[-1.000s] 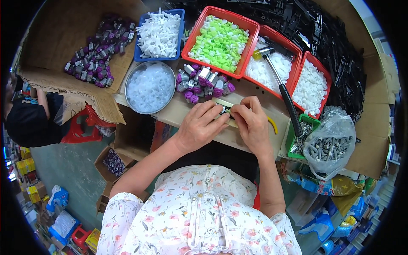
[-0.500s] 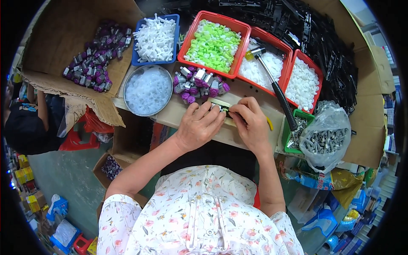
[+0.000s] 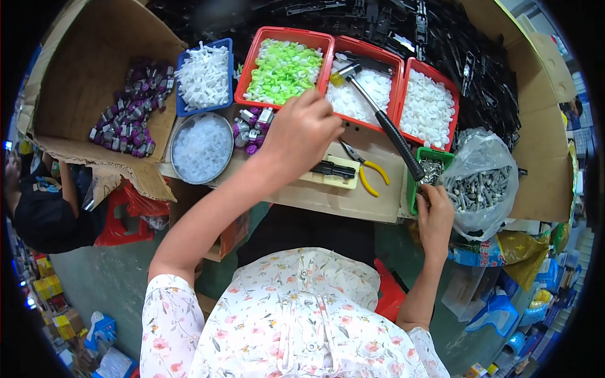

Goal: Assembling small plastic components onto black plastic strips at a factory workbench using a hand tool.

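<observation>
Your left hand [image 3: 301, 129] reaches the green caps [image 3: 283, 69], grasp hidden; right hand [image 3: 435, 217] fingers in the screw bin [image 3: 428, 173], grip unclear. Hammer [image 3: 384, 123] could get knocked.

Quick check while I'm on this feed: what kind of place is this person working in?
Most likely a small-parts assembly bench in a workshop: red plastic trays of green and white pieces, a clear bag of grey metal screws, and a black-handled hammer beside yellow-handled pliers.
</observation>
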`<control>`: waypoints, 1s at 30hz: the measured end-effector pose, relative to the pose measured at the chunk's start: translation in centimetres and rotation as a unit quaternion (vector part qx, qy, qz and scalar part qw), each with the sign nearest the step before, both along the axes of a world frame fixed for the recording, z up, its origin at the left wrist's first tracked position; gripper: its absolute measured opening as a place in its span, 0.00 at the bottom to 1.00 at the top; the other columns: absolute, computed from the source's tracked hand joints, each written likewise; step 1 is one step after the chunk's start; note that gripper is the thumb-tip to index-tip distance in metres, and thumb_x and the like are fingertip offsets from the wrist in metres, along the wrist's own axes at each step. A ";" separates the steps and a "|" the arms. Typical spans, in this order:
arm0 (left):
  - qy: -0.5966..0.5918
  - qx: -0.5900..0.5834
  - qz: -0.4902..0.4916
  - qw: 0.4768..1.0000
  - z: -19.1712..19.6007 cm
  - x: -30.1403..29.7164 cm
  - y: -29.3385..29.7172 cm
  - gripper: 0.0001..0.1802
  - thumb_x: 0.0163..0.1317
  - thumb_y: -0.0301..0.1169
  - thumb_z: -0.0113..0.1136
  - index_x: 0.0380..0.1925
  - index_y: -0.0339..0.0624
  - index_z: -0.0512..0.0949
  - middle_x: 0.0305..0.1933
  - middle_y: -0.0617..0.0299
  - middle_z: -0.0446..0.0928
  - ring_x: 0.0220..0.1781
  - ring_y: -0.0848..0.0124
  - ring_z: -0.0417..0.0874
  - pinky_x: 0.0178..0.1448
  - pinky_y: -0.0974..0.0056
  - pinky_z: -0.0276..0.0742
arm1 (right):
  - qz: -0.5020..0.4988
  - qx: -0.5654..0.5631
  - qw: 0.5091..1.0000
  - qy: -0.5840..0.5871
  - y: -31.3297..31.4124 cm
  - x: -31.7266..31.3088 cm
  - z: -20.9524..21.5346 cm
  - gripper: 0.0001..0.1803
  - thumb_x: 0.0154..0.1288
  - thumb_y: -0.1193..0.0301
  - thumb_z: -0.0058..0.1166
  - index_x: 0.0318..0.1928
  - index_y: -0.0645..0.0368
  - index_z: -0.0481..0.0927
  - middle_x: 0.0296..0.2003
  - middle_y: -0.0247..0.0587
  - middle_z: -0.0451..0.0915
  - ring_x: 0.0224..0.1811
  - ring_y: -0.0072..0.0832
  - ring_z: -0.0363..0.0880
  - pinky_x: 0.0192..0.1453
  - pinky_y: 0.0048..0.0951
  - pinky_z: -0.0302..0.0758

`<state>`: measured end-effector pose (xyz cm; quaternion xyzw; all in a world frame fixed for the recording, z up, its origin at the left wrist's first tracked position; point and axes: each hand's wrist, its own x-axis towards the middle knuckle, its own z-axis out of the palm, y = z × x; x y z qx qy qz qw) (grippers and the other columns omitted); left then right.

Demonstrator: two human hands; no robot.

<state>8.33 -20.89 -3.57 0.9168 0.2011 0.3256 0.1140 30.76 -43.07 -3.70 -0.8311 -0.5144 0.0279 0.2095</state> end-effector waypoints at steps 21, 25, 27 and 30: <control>0.100 -0.095 -0.068 0.988 -1.1 6.5 5.8 0.02 0.49 0.22 0.66 0.25 0.36 0.85 0.31 0.52 0.83 0.43 0.54 0.81 0.50 0.53 0.78 | -0.067 0.110 0.983 0.133 0.7 1.1 0.6 0.01 0.64 0.81 0.56 0.36 0.66 0.78 0.27 0.34 0.77 0.28 0.16 0.73 0.34 0.21 0.70; 0.149 -0.113 -0.071 0.980 -1.1 6.9 6.2 0.02 0.49 0.22 0.66 0.24 0.37 0.85 0.31 0.49 0.84 0.45 0.51 0.82 0.49 0.51 0.79 | -0.071 0.146 0.970 0.179 1.0 0.7 1.2 0.01 0.66 0.81 0.56 0.37 0.66 0.78 0.29 0.29 0.76 0.29 0.15 0.72 0.34 0.19 0.69; 0.118 -0.118 -0.067 0.984 -0.7 6.4 6.0 0.03 0.50 0.23 0.67 0.26 0.37 0.85 0.31 0.49 0.84 0.43 0.54 0.83 0.48 0.54 0.79 | -0.060 0.171 0.962 0.206 1.2 0.2 1.4 0.03 0.65 0.83 0.57 0.39 0.66 0.79 0.32 0.30 0.78 0.30 0.15 0.75 0.36 0.18 0.71; 0.048 -0.241 -0.053 0.968 1.2 5.6 5.0 0.04 0.53 0.24 0.68 0.30 0.36 0.85 0.31 0.51 0.84 0.39 0.61 0.84 0.44 0.59 0.80 | -0.034 0.202 0.936 0.288 1.9 -0.7 1.3 0.06 0.64 0.84 0.58 0.41 0.67 0.81 0.35 0.31 0.80 0.32 0.16 0.78 0.37 0.18 0.74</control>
